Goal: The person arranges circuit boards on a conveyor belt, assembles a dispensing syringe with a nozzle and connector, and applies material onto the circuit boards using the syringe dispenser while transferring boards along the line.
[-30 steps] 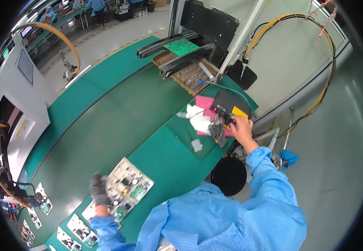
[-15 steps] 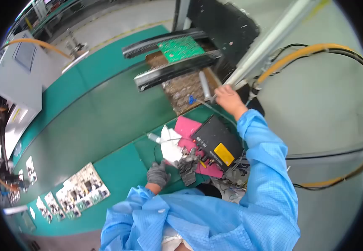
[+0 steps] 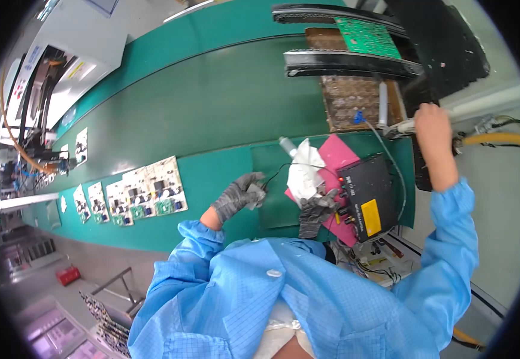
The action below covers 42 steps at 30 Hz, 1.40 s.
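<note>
My left hand (image 3: 236, 196), in a grey glove, hovers over the green mat right of the circuit boards (image 3: 152, 190). Its fingers are curled together, and a thin dark cable (image 3: 276, 171) ends at the fingertips; what they hold is unclear. At the far right, my bare right hand (image 3: 432, 128) is closed beside the end of a pale bar (image 3: 481, 107), its contents hidden. Just left of it are a grey-white tube (image 3: 383, 105) and a blue fitting (image 3: 359, 117) on a thin hose. A green circuit board (image 3: 367, 37) spans two black rails (image 3: 349, 63) above.
A black control box (image 3: 364, 191) with a yellow label stands on pink sheet (image 3: 334, 152). White tissue (image 3: 305, 170) and a loose grey glove (image 3: 314, 218) lie beside it. A white machine (image 3: 86, 42) stands at upper left. An orange hose (image 3: 499, 139) runs right.
The view has turned and shifted, so the boards and rails sit differently. My left hand has lifted and curled its fingers by the cable. My right hand stays near the bar's end.
</note>
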Motion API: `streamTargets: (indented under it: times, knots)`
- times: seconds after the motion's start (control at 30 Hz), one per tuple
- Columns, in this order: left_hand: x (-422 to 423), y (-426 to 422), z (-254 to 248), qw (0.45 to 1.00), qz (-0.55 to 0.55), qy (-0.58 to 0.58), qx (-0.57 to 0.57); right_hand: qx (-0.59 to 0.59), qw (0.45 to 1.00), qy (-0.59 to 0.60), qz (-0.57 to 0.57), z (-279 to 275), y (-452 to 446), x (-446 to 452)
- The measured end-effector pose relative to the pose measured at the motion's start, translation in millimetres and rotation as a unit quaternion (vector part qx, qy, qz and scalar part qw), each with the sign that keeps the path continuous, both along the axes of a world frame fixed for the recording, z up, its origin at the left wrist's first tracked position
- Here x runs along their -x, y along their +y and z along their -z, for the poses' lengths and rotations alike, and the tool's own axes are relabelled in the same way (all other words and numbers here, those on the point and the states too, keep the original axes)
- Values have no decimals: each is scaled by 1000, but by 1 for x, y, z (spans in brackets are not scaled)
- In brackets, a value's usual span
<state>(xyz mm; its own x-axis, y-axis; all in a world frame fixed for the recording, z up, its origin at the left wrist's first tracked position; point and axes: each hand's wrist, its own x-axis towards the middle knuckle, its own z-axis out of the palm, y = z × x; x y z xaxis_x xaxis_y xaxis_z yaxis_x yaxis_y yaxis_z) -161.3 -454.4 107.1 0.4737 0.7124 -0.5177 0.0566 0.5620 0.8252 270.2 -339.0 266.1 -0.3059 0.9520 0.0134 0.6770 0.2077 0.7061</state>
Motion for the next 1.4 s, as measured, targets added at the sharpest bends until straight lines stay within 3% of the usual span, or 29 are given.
streamTargets:
  times: [0.1, 0.13, 0.17, 0.2, 0.27, 0.3, 0.33, 0.4, 0.5, 0.6, 0.67, 0.7, 0.73, 0.8, 0.87, 0.93, 0.97, 1.07, 1.1, 1.2, 1.23, 1.3, 1.4]
  knots:
    - [-4, 3, -38, 987, 24, 69, -142, 6, 931, 363, -34, -25, -28, 43]
    - [-5, 3, -49, 987, 14, 59, -149, 49, 853, 513, -80, -26, -40, 64]
    - [-5, 2, -58, 986, 2, 49, -157, 103, 780, 616, -46, -18, -53, 81]
    - [-4, 1, -63, 985, -11, 38, -165, 153, 719, 678, -13, -15, -67, 99]
    - [-3, 1, -64, 945, -14, 96, -313, 199, 626, 754, -4, 7, -91, 130]
    - [-2, 0, -65, 915, -15, 125, -383, 199, 590, 782, -12, 20, -101, 145]
    - [0, -1, -69, 917, -20, 115, -381, 189, 572, 798, -17, 32, -112, 157]
    - [3, -4, -77, 923, -25, 92, -374, 180, 672, 710, -113, 39, -118, 171]
    - [11, 2, -69, 892, -7, 107, -438, 111, 690, 694, -172, 35, -120, 173]
    - [10, 17, -34, 893, 196, 311, -260, -29, 546, 837, 28, 58, -103, 149]
    - [9, 12, 4, 806, 329, 385, -305, -76, 568, 817, 65, 94, -66, 118]
    - [5, 10, 13, 750, 391, 422, -326, -35, 650, 750, 121, 113, -51, 101]
    - [-2, 7, 12, 751, 342, 428, -369, 7, 720, 671, 179, 135, -41, 87]
    - [-16, 2, 4, 746, 237, 437, -443, -16, 777, 617, 123, 189, -26, 74]
    - [-23, 7, -8, 777, 160, 417, -444, 36, 761, 621, 185, 194, -21, 86]
    - [-29, 12, -13, 800, 89, 404, -435, -16, 735, 660, 153, 212, -19, 92]
    - [-30, 13, -14, 794, 86, 411, -440, -55, 711, 680, 169, 198, -18, 97]
    - [-30, 14, -21, 791, 128, 422, -424, -174, 715, 653, 179, 204, 5, 62]
    - [-33, 15, -20, 806, 126, 412, -406, -182, 747, 616, 172, 203, 12, 49]
    - [-46, 20, -13, 846, 121, 367, -367, 18, 800, 536, 271, 195, 26, 21]
    - [-55, 24, -11, 858, 120, 341, -365, -2, 800, 544, 254, 193, 28, 19]
    - [-76, 35, -13, 904, 85, 245, -339, -38, 798, 560, 220, 185, 25, 22]
    - [-117, 53, -28, 975, -4, 2, -224, -13, 543, 830, 127, 166, -4, 49]
